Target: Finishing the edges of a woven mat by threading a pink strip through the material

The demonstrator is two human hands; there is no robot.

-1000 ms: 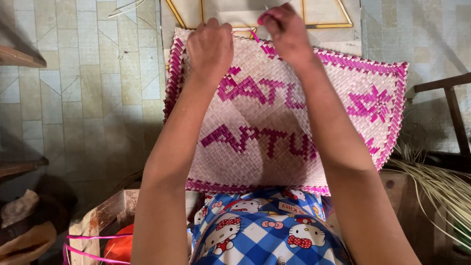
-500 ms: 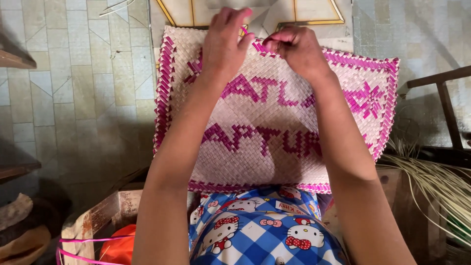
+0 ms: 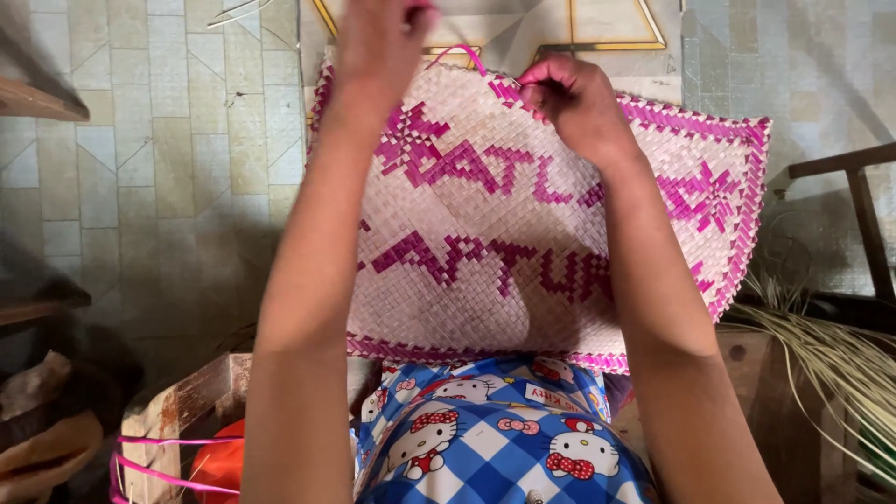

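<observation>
A flat woven mat (image 3: 485, 205) of pale straw, with a pink border and pink woven lettering, rests on my lap and leans away from me. My left hand (image 3: 378, 37) is raised at the mat's far edge, fingers closed on a thin pink strip (image 3: 462, 54) that loops up from the weave. My right hand (image 3: 574, 103) pinches the pink border strip at the far edge, a little to the right of the left hand. Both forearms stretch over the mat and hide part of the lettering.
Tiled floor (image 3: 168, 168) lies to the left. A wooden box (image 3: 182, 411) with pink strips and an orange object sits at lower left. Loose straw strands (image 3: 821, 364) lie at right beside a dark wooden frame (image 3: 863, 215). A yellow-lined panel (image 3: 597, 28) lies beyond the mat.
My left hand has lifted higher, pulling the pink strip up from the far edge. The right hand stays pinched on the border. The view has moved closer to the mat.
</observation>
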